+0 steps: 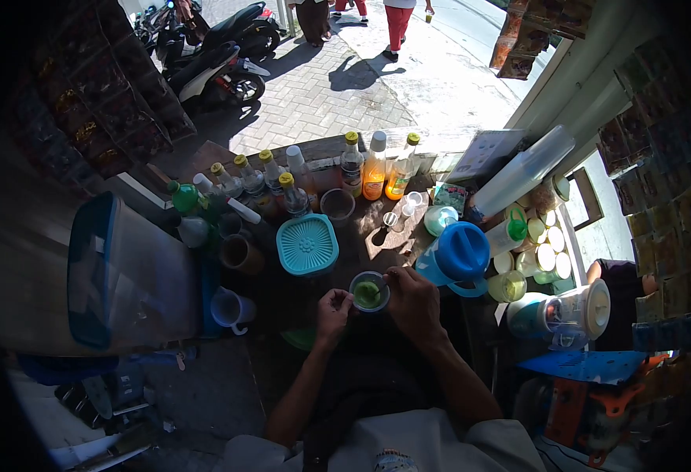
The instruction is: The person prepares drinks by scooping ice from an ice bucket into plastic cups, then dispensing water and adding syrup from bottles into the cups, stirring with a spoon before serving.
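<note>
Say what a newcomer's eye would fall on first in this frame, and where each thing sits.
Probably the bright blue round-lidded plastic pitcher, right of centre, then the turquoise plastic container with a ribbed, squarish lid to its left. Two clear bottles of orange liquid glow in the sunlit back row. In the foreground, vivid green contents draw attention to the small round cup between the left hand and right hand.
</note>
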`<control>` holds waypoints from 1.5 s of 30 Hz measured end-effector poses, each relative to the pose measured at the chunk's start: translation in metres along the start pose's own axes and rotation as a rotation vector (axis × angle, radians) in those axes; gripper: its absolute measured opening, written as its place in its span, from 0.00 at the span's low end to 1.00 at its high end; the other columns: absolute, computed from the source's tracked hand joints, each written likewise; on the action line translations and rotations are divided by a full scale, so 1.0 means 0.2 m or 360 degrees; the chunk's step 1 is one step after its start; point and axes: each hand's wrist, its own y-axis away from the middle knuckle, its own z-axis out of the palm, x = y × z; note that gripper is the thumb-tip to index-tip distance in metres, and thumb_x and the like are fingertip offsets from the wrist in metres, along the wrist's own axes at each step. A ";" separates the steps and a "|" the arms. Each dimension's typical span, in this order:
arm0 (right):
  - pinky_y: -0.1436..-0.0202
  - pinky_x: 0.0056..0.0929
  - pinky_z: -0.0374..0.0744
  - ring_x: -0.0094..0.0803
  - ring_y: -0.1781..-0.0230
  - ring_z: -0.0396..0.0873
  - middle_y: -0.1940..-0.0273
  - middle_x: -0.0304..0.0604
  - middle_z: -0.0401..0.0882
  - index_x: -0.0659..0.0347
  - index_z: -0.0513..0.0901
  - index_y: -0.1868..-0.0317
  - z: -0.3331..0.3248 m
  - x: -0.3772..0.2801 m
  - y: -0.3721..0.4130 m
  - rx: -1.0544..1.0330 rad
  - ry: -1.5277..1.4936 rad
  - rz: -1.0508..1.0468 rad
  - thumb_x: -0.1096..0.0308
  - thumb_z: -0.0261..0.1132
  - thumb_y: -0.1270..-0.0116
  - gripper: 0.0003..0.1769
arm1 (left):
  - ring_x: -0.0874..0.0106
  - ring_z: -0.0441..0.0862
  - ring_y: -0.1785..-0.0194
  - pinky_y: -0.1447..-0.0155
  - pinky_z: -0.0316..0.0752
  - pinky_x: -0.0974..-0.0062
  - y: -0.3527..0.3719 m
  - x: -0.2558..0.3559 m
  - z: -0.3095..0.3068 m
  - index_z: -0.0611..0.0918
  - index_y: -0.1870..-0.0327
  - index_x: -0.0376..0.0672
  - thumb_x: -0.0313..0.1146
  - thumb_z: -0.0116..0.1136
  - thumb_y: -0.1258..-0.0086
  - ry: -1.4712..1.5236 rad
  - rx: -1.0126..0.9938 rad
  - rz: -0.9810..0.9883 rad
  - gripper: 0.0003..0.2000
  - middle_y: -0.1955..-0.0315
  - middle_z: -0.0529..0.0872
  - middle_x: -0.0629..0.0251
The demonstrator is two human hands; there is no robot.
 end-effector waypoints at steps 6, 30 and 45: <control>0.65 0.36 0.79 0.37 0.69 0.84 0.68 0.48 0.82 0.67 0.77 0.57 0.00 0.07 0.07 -0.0133 -0.0797 0.0329 0.74 0.59 0.29 0.05 | 0.69 0.80 0.47 0.48 0.79 0.70 0.01 -0.23 -0.04 0.73 0.43 0.38 0.32 0.72 0.40 -0.0487 0.0133 0.0365 0.26 0.50 0.79 0.58; 0.69 0.35 0.82 0.43 0.69 0.84 0.66 0.48 0.82 0.64 0.83 0.61 -0.08 0.03 0.29 -0.0044 -0.0337 0.0055 0.77 0.68 0.39 0.05 | 0.62 0.80 0.41 0.39 0.77 0.67 -0.01 -0.06 0.03 0.73 0.39 0.38 0.28 0.76 0.51 -0.0828 -0.0259 0.0977 0.35 0.46 0.80 0.54; 0.71 0.34 0.79 0.39 0.73 0.84 0.70 0.42 0.83 0.60 0.85 0.66 -0.05 -0.08 0.19 0.0058 -0.0150 0.0048 0.69 0.69 0.38 0.04 | 0.61 0.82 0.44 0.41 0.78 0.67 0.00 -0.03 0.03 0.71 0.39 0.39 0.29 0.77 0.51 -0.0737 -0.0222 0.0765 0.36 0.48 0.81 0.53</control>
